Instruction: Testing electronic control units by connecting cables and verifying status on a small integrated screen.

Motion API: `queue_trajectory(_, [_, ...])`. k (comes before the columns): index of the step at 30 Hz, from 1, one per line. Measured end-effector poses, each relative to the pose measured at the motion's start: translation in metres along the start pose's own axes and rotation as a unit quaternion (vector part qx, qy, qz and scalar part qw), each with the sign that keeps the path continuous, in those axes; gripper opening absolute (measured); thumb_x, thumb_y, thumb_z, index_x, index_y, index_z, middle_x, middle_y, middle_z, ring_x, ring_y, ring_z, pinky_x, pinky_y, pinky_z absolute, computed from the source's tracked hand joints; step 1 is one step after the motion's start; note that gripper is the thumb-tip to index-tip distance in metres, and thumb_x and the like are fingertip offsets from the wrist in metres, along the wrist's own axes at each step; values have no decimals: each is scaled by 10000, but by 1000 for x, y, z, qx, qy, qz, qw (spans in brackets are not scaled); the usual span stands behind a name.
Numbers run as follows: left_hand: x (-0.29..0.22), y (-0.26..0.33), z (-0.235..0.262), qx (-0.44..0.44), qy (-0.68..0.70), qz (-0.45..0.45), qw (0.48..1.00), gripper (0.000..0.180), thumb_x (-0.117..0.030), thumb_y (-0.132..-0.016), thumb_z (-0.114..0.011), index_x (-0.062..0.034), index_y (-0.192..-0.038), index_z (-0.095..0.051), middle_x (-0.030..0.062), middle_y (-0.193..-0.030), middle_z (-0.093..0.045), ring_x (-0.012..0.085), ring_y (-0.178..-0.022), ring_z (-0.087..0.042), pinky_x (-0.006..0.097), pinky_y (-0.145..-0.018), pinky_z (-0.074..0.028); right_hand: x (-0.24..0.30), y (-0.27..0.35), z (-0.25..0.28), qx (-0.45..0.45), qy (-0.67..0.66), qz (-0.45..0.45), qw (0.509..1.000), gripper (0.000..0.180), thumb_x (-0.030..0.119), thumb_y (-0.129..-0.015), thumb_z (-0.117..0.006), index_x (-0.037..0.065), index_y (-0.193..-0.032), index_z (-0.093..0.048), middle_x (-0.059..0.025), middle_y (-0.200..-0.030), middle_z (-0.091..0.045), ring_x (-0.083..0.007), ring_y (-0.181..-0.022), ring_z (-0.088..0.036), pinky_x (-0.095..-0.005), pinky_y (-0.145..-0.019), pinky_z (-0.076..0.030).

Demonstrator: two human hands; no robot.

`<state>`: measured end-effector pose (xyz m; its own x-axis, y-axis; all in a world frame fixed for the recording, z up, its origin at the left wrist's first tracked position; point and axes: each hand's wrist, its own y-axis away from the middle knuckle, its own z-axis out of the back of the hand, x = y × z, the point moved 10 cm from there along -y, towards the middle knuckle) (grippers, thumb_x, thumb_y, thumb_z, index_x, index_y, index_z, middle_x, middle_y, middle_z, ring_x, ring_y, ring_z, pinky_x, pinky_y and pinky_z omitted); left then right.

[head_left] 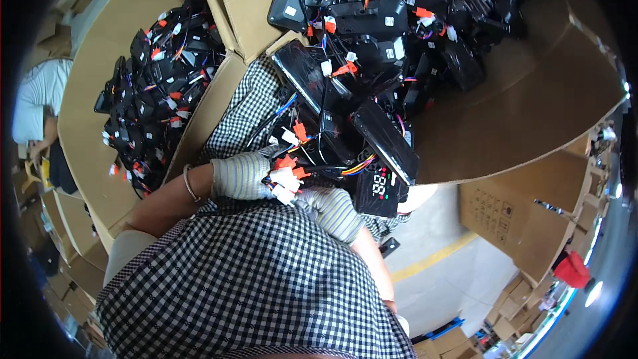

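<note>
My left hand [240, 176], in a striped knit glove, is closed round a bunch of white and red wire connectors [284, 178] above my lap. From the other side my right hand [334, 214], gloved alike, pinches the same bunch with its fingertips. Coloured wires run from the connectors to black plastic display units. One display unit [377, 189] beside my right hand shows lit red digits and small coloured lights. Another black unit [385, 143] in clear film leans just above it. The fingertips are partly hidden among the connectors.
A large cardboard box [525, 119] holding many wired black units opens before me. A second box [90, 100] of similar units stands at left. A person [43, 106] is beyond it. At right, a printed carton [495, 213] stands near a yellow floor line [432, 257].
</note>
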<state>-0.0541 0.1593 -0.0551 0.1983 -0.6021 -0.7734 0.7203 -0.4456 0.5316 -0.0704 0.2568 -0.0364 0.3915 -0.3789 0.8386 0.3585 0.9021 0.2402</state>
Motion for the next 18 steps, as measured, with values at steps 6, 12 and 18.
queue_trajectory(6, [38,-3,-40,108,10,66,992,606,-456,-781,-611,-2,-1173,-527,321,-1034,-571,383,-989,-566,405,-883,-457,-7,4,-2,11,-10,-32,999,193,264,-859,-573,122,-960,-656,-123,-851,-656,-312,-774,-637,-368,-689,-512])
queue_trajectory(12, [-7,3,-5,-18,-15,-101,995,302,-337,-838,-574,-57,-948,-589,119,-838,-628,291,-778,-607,396,-723,-470,-4,4,0,11,2,-35,999,161,240,-855,-579,114,-935,-641,-107,-849,-651,-306,-790,-630,-365,-674,-505])
queue_trajectory(18, [-33,8,-7,-64,-115,-208,969,328,-363,-796,-648,-66,-936,-661,68,-825,-626,249,-730,-593,357,-644,-474,18,70,146,-340,-69,33,937,281,130,-793,-635,19,-1050,-611,-151,-966,-628,-303,-901,-602,-370,-810,-487])
